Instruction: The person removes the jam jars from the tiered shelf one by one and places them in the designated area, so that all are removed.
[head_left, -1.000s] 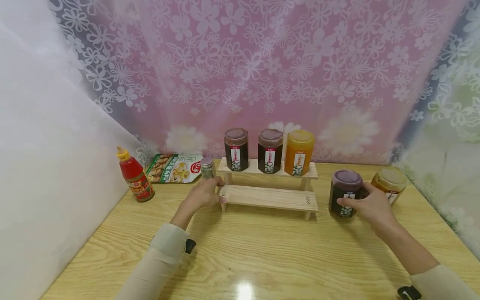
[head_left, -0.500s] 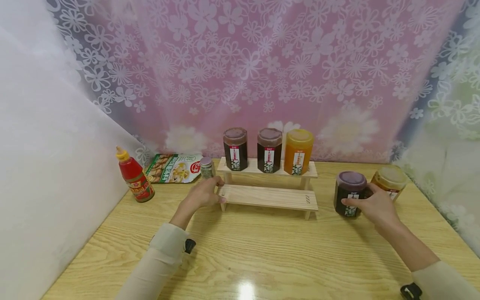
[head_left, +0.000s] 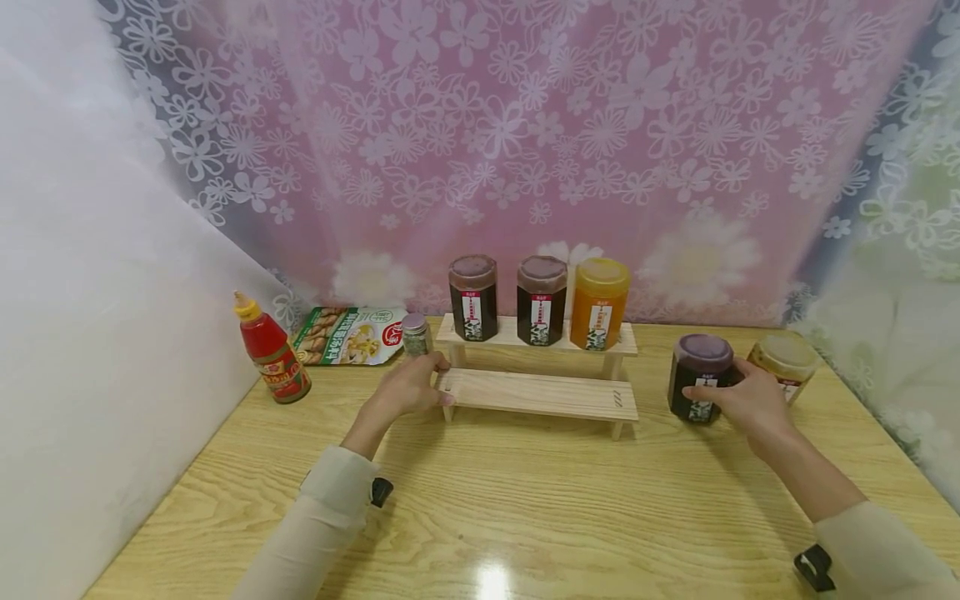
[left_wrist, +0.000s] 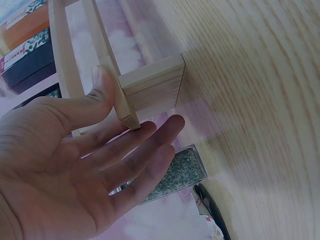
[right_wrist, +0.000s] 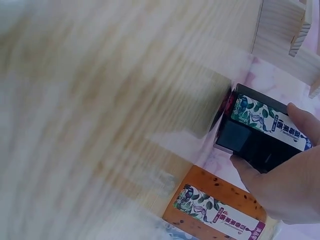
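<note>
In the head view my left hand (head_left: 401, 388) grips the left end of the lower board of a two-step wooden rack (head_left: 536, 393). The left wrist view has the thumb (left_wrist: 102, 92) on the board's face, the other fingers beside and under its end. At the right, my right hand (head_left: 753, 405) holds a dark jar (head_left: 682, 382) with a purple lid, thumb and fingers on opposite sides. It stays upright; whether its base touches the table I cannot tell. Just right of it is an amber jar (right_wrist: 207, 197), partly hidden by the hand in the head view.
Two dark jars (head_left: 474, 308) (head_left: 542, 308) and an orange jar (head_left: 598, 312) stand on the upper step. A small spice jar (head_left: 415, 335) is behind my left hand. Farther left are a food packet (head_left: 348, 337) and a red sauce bottle (head_left: 273, 354). A floral curtain (head_left: 525, 150) hangs behind.
The dark jar in my right hand has shifted right, toward the amber jar, then slightly up in the head view. My left hand keeps its hold on the rack's end.
</note>
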